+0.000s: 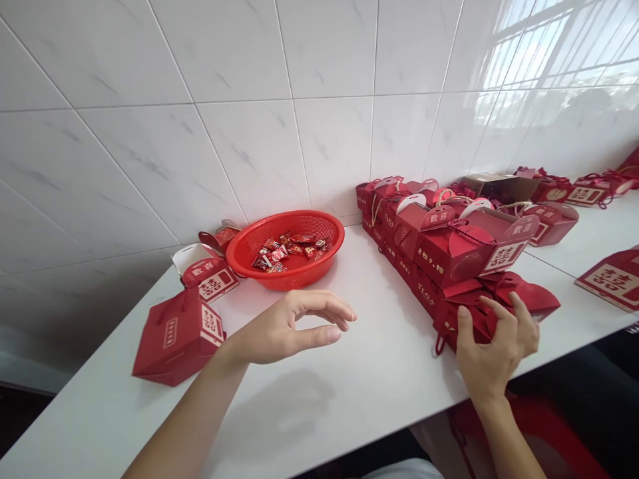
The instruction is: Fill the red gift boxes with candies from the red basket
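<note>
My left hand (294,326) hovers over the white table, fingers curved and thumb apart, with nothing in it. Behind it stands a red plastic basket (319,271) with wrapped candies (279,253) in its bottom. My right hand (496,339) is at the near end of the stacked red gift boxes (444,256), its fingers spread over a low red box (534,299). Whether the fingertips touch that box I cannot tell. To the left of my left hand, a closed red gift box (172,336) with a cord handle sits near the table's left edge.
An opened red gift box (204,269) leans near the basket on the left. More red boxes (554,189) and a brown carton (499,183) line the tiled wall at the right. A single box (612,279) lies at the right edge. A red stool (544,432) shows below the table.
</note>
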`<state>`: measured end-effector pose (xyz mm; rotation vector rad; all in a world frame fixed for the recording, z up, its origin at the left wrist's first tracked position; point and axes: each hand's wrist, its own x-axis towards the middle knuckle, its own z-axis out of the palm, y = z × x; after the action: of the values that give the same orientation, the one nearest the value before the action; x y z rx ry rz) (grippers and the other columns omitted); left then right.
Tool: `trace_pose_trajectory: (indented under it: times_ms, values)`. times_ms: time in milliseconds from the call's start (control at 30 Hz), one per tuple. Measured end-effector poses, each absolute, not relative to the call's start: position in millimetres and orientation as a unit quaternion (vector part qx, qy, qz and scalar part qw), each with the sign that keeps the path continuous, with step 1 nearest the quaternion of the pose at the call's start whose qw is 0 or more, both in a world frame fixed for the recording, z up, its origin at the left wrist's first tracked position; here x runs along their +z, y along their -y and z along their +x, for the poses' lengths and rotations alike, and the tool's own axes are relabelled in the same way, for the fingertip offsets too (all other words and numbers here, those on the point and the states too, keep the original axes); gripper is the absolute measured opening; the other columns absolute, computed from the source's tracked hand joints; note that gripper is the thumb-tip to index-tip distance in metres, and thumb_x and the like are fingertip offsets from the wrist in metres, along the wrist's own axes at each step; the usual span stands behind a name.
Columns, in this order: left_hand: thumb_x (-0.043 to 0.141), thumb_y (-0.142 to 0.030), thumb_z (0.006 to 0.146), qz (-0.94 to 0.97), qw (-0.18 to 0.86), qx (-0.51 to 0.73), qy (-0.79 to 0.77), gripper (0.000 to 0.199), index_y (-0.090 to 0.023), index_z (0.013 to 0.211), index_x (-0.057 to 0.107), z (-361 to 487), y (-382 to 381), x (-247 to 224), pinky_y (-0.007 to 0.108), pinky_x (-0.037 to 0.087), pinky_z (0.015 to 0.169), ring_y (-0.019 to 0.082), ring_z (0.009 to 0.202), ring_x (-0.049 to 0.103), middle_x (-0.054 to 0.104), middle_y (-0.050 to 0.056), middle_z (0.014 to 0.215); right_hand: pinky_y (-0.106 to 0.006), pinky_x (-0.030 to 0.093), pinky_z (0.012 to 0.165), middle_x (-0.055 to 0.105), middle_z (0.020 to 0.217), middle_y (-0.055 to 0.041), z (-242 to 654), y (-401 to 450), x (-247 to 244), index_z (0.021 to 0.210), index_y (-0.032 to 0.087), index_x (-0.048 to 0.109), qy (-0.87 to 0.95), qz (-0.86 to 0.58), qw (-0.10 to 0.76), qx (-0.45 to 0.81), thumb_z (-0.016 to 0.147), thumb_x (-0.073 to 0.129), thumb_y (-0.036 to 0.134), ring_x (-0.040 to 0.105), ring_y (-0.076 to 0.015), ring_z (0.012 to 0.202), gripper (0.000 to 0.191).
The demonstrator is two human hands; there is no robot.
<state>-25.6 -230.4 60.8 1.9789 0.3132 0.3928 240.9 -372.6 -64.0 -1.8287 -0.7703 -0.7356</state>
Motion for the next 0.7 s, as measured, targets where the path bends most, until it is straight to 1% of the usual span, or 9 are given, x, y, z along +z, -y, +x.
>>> trace_pose_trajectory:
  times_ms: [100,167,233,333,400,500,567,633,700]
  values:
    - [0.07,-0.031,0.089,0.826,0.525,0.164,-0.125,0.016,-0.02,0.099,0.075,-28,229,60,0.036,0.058,0.09,0.026,0.109,0.067,0.073,0.008,0.103,-0.072,0.027,0.112,0.049,0.147,-0.0227,238,382,-62,0.128,0.021,0.062,0.333,-0.751,0.486,-0.297,0.091,0.058,0.042,0.043,-0.0449,0.139,0.043]
    - [0.07,-0.031,0.089,0.826,0.525,0.165,-0.12,0.017,-0.02,0.101,0.075,-29,228,60,0.036,0.058,0.09,0.026,0.109,0.067,0.073,0.008,0.104,-0.071,0.029,0.113,0.048,0.15,-0.0177,233,389,-57,0.133,0.028,0.06,0.338,-0.755,0.481,-0.29,0.089,0.06,0.041,0.042,-0.0443,0.14,0.046]
    - [0.069,-0.031,0.089,0.827,0.523,0.166,-0.119,0.018,-0.02,0.103,0.074,-30,227,60,0.036,0.057,0.09,0.025,0.109,0.067,0.073,0.009,0.104,-0.069,0.033,0.113,0.05,0.149,-0.0139,226,394,-49,0.133,0.033,0.06,0.348,-0.744,0.49,-0.291,0.088,0.061,0.04,0.045,-0.0435,0.138,0.045]
    - [0.069,-0.029,0.09,0.825,0.524,0.171,-0.125,0.017,-0.02,0.103,0.074,-31,227,63,0.036,0.057,0.09,0.024,0.106,0.068,0.072,0.008,0.105,-0.064,0.041,0.109,0.058,0.142,-0.0126,218,395,-34,0.128,0.031,0.063,0.403,-0.709,0.517,-0.26,0.089,0.059,0.038,0.055,-0.0402,0.131,0.039]
    - [0.068,-0.029,0.09,0.828,0.516,0.177,-0.13,0.017,-0.02,0.103,0.074,-35,227,67,0.035,0.057,0.089,0.023,0.102,0.068,0.072,0.008,0.107,-0.058,0.046,0.106,0.057,0.144,-0.0132,217,389,-26,0.125,0.027,0.064,0.435,-0.708,0.515,-0.212,0.09,0.058,0.041,0.056,-0.0377,0.13,0.038]
    - [0.067,-0.029,0.09,0.85,0.471,0.186,-0.142,0.018,-0.021,0.106,0.073,-48,228,79,0.035,0.056,0.091,0.022,0.104,0.067,0.072,0.008,0.107,-0.054,0.052,0.095,0.048,0.151,-0.0168,222,373,-22,0.122,0.023,0.064,0.436,-0.744,0.486,-0.147,0.086,0.055,0.052,0.05,-0.04,0.135,0.046]
    - [0.067,-0.029,0.091,0.864,0.431,0.206,-0.16,0.019,-0.023,0.108,0.074,-63,229,88,0.035,0.055,0.094,0.023,0.107,0.066,0.072,0.007,0.108,-0.053,0.053,0.089,0.046,0.152,-0.0196,226,362,-24,0.121,0.022,0.064,0.428,-0.762,0.472,-0.113,0.083,0.054,0.057,0.048,-0.0418,0.137,0.052]
    - [0.066,-0.029,0.092,0.865,0.398,0.245,-0.183,0.019,-0.024,0.108,0.074,-78,229,98,0.034,0.057,0.092,0.023,0.107,0.067,0.073,0.007,0.109,-0.053,0.052,0.089,0.044,0.152,-0.0215,230,353,-27,0.12,0.021,0.064,0.424,-0.769,0.468,-0.099,0.082,0.053,0.058,0.045,-0.0422,0.139,0.055]
    - [0.066,-0.03,0.092,0.857,0.375,0.292,-0.2,0.019,-0.023,0.107,0.074,-91,229,106,0.033,0.058,0.087,0.023,0.103,0.068,0.074,0.008,0.107,-0.055,0.05,0.092,0.044,0.152,-0.0225,234,349,-30,0.121,0.02,0.063,0.429,-0.768,0.465,-0.098,0.082,0.052,0.057,0.042,-0.0418,0.141,0.055]
